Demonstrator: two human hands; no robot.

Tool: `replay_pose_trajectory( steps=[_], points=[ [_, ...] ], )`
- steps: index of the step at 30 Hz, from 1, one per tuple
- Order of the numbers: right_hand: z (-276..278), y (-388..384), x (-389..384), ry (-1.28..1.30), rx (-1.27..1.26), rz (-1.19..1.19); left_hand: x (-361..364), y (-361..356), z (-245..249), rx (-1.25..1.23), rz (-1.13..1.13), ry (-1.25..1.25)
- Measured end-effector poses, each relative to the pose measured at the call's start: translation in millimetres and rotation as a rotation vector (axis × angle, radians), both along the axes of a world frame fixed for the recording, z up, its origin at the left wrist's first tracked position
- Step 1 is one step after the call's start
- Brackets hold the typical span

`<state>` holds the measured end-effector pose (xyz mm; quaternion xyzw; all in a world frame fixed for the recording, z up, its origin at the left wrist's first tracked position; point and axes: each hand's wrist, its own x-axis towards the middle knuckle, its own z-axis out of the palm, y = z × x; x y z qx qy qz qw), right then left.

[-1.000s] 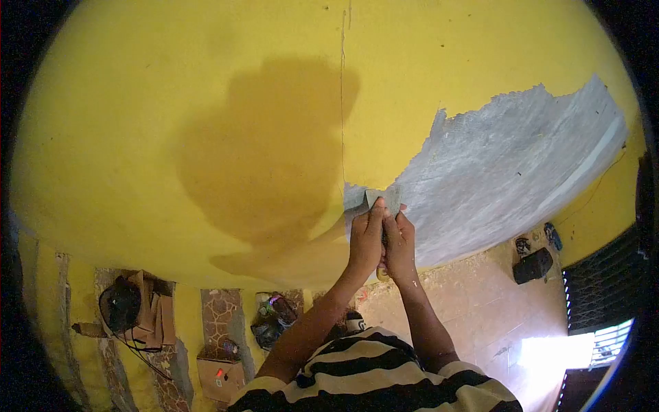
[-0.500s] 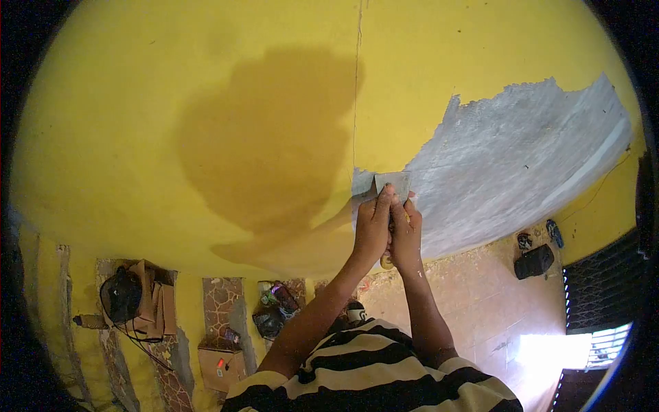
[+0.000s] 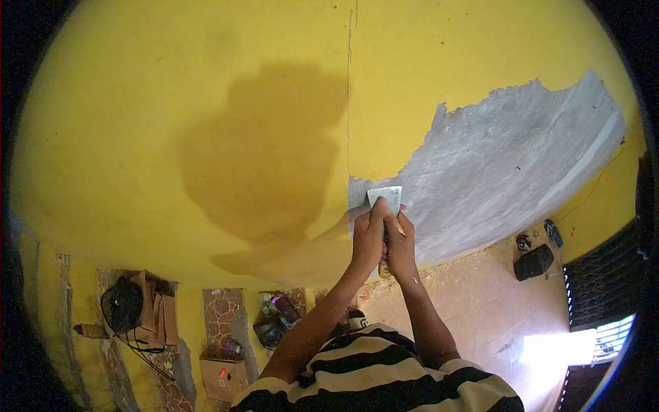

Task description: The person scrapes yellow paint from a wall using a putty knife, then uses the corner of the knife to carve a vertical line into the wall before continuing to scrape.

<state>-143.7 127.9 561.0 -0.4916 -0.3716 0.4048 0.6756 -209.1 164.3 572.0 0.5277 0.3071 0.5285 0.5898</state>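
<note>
Both my hands grip one scraper (image 3: pixel 386 198) with a flat, pale metal blade that points up at the wall. My left hand (image 3: pixel 368 242) is closed round it from the left, a finger lying on the blade's base. From the right, my right hand (image 3: pixel 401 246) is wrapped round the same handle, whose tan end shows below. The blade lies over a bare grey patch (image 3: pixel 480 165), just under the ragged edge of the yellow paint (image 3: pixel 391 110). A thin crack runs up the wall above the grey patch's left end.
Cardboard boxes (image 3: pixel 159 312) with a black fan-like object (image 3: pixel 123 305) lie at the lower left, with another box (image 3: pixel 225 379) nearby. Plastic bags (image 3: pixel 273 329) lie left of my arms. A black speaker-like box (image 3: pixel 533 262) and a dark grille (image 3: pixel 600 288) are at the right.
The scraper and both hands have moved slightly down and left in view. The blade's face now looks brighter and more fully visible. The camera view has shifted a little.
</note>
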Motion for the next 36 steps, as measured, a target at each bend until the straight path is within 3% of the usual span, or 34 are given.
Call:
replay_pose_trajectory(
  steps=[3,7,9,11,15,16,19,20,25,30,33,36],
  points=[
    [28,7,3,-0.027,0.084,-0.044,4,5,22,0.086,0.103,0.175],
    [80,12,10,0.024,0.127,-0.031,8,6,90,0.108,-0.024,0.059],
    [68,15,9,0.028,0.167,-0.042,7,13,76,0.088,-0.059,0.12],
    [34,16,8,-0.04,0.182,-0.097,9,9,47,0.144,0.0,0.016],
    [21,-1,9,-0.014,-0.019,-0.011,6,8,19,-0.001,-0.005,0.229],
    [25,1,10,-0.019,0.036,-0.042,7,6,13,-0.056,0.002,0.286],
    [34,-8,18,0.091,-0.106,0.057,12,0,25,-0.049,-0.033,0.129],
    [27,1,15,0.001,0.027,-0.013,13,2,25,0.005,-0.042,0.071],
    [18,-4,13,0.049,-0.032,-0.011,9,0,21,0.005,-0.064,0.111],
    [69,13,15,-0.06,0.121,-0.039,8,12,74,0.028,-0.035,0.199],
    [70,12,13,-0.041,0.136,-0.031,6,8,81,0.107,-0.021,0.133],
    [29,4,10,-0.069,0.076,-0.041,9,12,10,0.129,0.03,0.155]
  ],
)
